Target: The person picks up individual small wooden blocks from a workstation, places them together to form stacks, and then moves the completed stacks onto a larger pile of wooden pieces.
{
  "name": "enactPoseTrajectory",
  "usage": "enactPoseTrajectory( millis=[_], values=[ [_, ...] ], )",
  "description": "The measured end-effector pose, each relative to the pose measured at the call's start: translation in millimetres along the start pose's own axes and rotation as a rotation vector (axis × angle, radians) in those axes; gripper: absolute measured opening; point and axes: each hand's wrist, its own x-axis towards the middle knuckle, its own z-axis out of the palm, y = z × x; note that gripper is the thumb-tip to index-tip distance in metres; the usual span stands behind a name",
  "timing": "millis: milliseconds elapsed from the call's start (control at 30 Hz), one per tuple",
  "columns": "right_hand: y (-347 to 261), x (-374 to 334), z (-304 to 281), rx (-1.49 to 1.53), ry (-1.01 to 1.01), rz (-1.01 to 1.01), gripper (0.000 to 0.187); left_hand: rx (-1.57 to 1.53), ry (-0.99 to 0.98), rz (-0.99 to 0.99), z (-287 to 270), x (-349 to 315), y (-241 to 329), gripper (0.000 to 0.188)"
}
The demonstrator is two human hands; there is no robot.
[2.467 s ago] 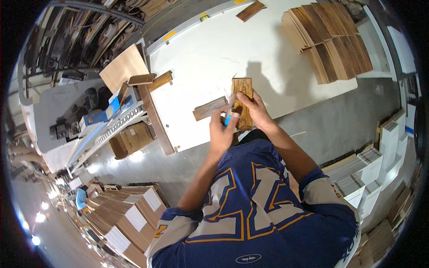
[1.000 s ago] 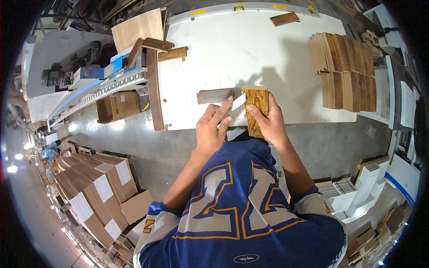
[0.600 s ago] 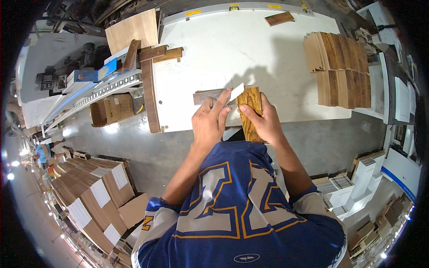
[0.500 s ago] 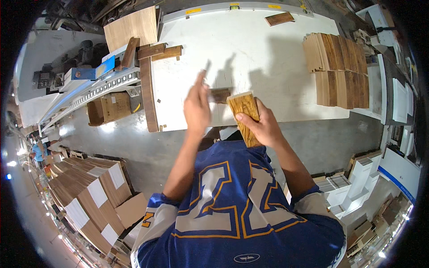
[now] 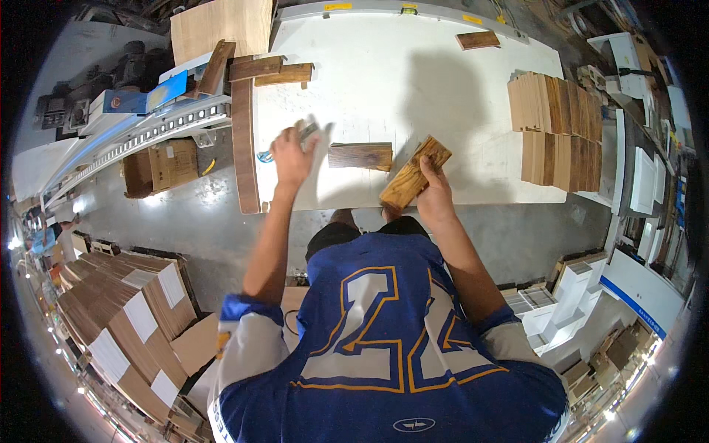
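Observation:
My right hand (image 5: 434,190) grips a short brown wooden plank (image 5: 413,176) near its right edge, thumb on the face. The plank is tilted over the front part of the white tabletop (image 5: 369,88). Flat on the table to its left lies a second short, darker plank (image 5: 360,156), untouched. Farther left, my left hand (image 5: 292,159) is closed around a small greyish tool (image 5: 307,130), too smeared by motion to name. A small blue item (image 5: 264,156) shows right beside that hand; whether the fingers touch it I cannot tell.
Stacked short planks (image 5: 557,133) stand at the table's right end. Loose wood strips (image 5: 255,68) and a long brown board (image 5: 244,148) lie along the left. A level (image 5: 410,9) runs along the far edge, near a single plank piece (image 5: 478,40). A cardboard box (image 5: 173,164) sits beyond the left side.
My left hand has moved left with the tool, away from the held plank. My right hand has turned the plank, its top now leaning right. The blue item now shows beside my left hand.

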Motion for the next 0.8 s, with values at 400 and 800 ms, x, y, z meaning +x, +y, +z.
enactPoseTrajectory(
  millis=[400,800],
  values=[
    [71.9,42.5,23.8,-0.107,0.149,0.119,0.060,-0.308,-0.484,0.252,-17.8,-22.5,78.1,0.078],
    [94.9,103.0,-28.5,-0.798,0.158,-0.103,0.088,-0.405,-0.419,-0.128,0.9,-39.3,26.9,0.094]
  ],
)
